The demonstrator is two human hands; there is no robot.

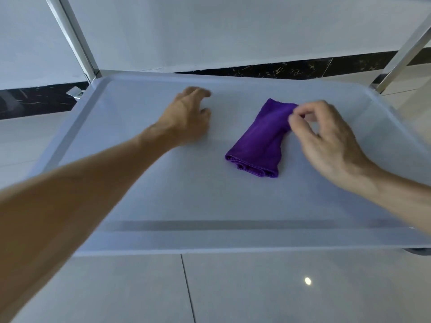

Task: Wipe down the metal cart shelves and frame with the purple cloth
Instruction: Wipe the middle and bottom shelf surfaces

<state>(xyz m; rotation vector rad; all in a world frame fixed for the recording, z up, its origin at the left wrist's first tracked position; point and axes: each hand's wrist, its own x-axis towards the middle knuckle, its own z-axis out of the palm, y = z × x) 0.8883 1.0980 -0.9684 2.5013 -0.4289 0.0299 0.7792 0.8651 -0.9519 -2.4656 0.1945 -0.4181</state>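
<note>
A folded purple cloth [258, 138] lies on the low metal cart shelf [163, 201], right of its middle. My right hand [326, 141] pinches the cloth's far right corner between thumb and fingertips. My left hand [189, 117] rests on the shelf to the left of the cloth, fingers loosely spread and holding nothing. The shelf has a raised rim all round. Two slanted metal frame posts rise from its back corners, the left post [72, 36] and the right post [405, 50].
Glossy light floor tiles [256, 287] lie in front of the cart. Behind it stands a white wall with a dark marbled skirting [279, 69]. A caster brake tab [74, 92] sticks out at the back left corner.
</note>
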